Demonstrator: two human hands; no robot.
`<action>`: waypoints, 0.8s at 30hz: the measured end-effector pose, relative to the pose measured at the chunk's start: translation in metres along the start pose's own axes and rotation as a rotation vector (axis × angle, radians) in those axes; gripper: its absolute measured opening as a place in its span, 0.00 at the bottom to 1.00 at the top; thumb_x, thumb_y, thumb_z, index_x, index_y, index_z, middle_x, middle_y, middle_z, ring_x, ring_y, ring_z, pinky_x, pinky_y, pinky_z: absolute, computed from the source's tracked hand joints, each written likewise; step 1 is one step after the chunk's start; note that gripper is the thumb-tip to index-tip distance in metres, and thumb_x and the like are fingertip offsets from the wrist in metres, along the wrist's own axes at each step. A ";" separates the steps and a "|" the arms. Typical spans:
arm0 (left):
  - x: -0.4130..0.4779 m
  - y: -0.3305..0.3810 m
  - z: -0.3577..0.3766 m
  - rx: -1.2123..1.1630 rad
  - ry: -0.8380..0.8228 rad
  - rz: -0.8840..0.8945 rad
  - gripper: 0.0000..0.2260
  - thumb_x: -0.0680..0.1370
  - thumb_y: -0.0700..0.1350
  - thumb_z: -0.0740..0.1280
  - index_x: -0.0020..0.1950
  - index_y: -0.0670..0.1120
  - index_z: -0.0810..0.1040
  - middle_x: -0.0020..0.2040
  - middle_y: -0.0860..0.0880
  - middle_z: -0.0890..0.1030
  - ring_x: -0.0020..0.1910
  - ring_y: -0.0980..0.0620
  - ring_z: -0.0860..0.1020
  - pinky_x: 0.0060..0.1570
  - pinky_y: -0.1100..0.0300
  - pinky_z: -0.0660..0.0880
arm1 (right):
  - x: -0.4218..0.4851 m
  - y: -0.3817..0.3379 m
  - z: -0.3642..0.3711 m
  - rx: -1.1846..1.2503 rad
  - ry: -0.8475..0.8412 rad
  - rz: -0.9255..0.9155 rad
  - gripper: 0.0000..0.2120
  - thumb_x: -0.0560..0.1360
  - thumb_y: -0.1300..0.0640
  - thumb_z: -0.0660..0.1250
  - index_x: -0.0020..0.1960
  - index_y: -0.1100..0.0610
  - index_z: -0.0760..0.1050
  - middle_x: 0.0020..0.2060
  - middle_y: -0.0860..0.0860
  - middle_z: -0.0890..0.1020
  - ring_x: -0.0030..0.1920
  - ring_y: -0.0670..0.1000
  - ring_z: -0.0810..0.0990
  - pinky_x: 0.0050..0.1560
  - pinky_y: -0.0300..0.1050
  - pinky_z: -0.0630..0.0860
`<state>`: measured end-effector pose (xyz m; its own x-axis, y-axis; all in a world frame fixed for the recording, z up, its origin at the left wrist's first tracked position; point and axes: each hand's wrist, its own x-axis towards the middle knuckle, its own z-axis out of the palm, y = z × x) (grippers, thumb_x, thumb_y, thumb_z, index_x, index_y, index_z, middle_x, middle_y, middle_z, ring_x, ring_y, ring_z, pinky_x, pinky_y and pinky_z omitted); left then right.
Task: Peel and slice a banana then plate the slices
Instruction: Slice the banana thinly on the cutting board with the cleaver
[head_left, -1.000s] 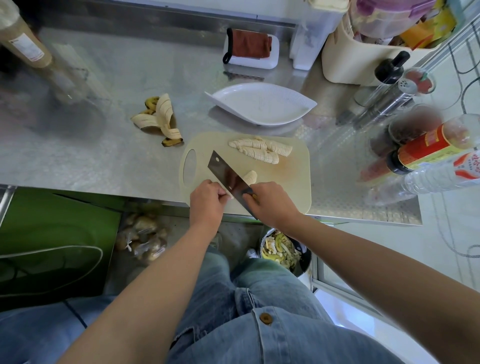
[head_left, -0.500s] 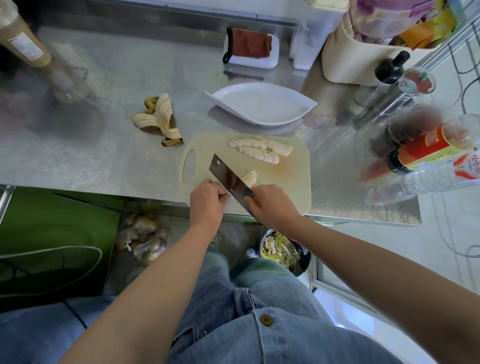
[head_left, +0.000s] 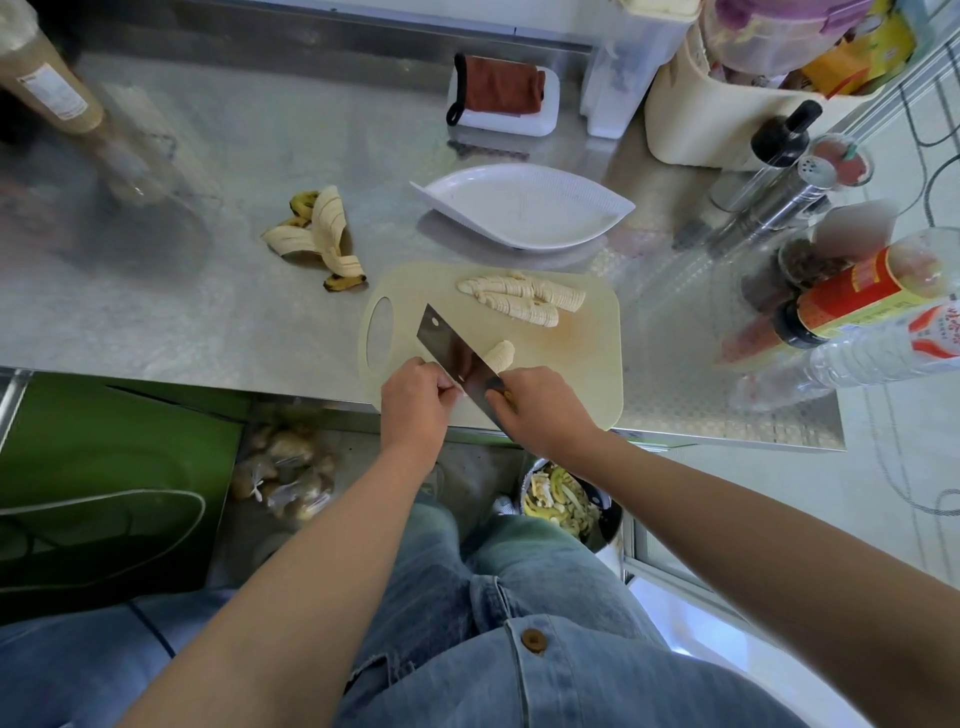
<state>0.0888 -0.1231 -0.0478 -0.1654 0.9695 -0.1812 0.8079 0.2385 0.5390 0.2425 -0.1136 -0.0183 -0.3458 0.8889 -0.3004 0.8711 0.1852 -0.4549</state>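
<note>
Right hand (head_left: 543, 410): gripped the handle of a cleaver (head_left: 452, 348), blade set on the banana piece (head_left: 500, 355) by the cutting board's (head_left: 587, 374) near edge. Left hand (head_left: 415, 400): fingers curled against the blade; whether it pinched anything could not be told. Slices (head_left: 524, 301) lay along the board's far edge; white plate (head_left: 519, 208) stood just beyond; peel (head_left: 322, 234) lay left on the counter (head_left: 182, 312).

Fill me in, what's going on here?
A person is cutting up a banana on a cutting board. The right hand grips a cleaver set against a banana piece; the left hand is curled by the blade. Finished slices lie on the board's far side; the white plate holds none yet.
</note>
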 end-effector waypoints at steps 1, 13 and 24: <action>0.000 0.000 0.000 -0.001 -0.002 0.000 0.04 0.73 0.43 0.73 0.42 0.43 0.81 0.43 0.46 0.79 0.40 0.50 0.75 0.41 0.62 0.65 | -0.001 0.000 0.001 -0.008 -0.012 0.004 0.13 0.78 0.54 0.58 0.37 0.59 0.67 0.31 0.55 0.71 0.33 0.57 0.71 0.34 0.46 0.63; -0.001 -0.001 0.000 0.003 0.006 0.011 0.04 0.73 0.42 0.73 0.42 0.43 0.82 0.42 0.47 0.78 0.39 0.50 0.75 0.41 0.63 0.66 | 0.001 0.007 0.003 0.011 0.065 -0.051 0.14 0.78 0.53 0.58 0.45 0.61 0.78 0.33 0.56 0.78 0.34 0.56 0.74 0.33 0.47 0.68; 0.000 0.000 0.001 -0.002 0.003 0.001 0.04 0.73 0.43 0.73 0.43 0.43 0.82 0.43 0.47 0.79 0.40 0.49 0.76 0.40 0.62 0.67 | 0.001 0.002 0.000 0.000 0.024 -0.008 0.14 0.78 0.54 0.59 0.41 0.63 0.75 0.31 0.56 0.75 0.33 0.56 0.72 0.33 0.45 0.63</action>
<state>0.0894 -0.1235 -0.0487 -0.1659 0.9699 -0.1785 0.8070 0.2375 0.5406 0.2439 -0.1124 -0.0199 -0.3447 0.8972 -0.2763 0.8683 0.1928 -0.4571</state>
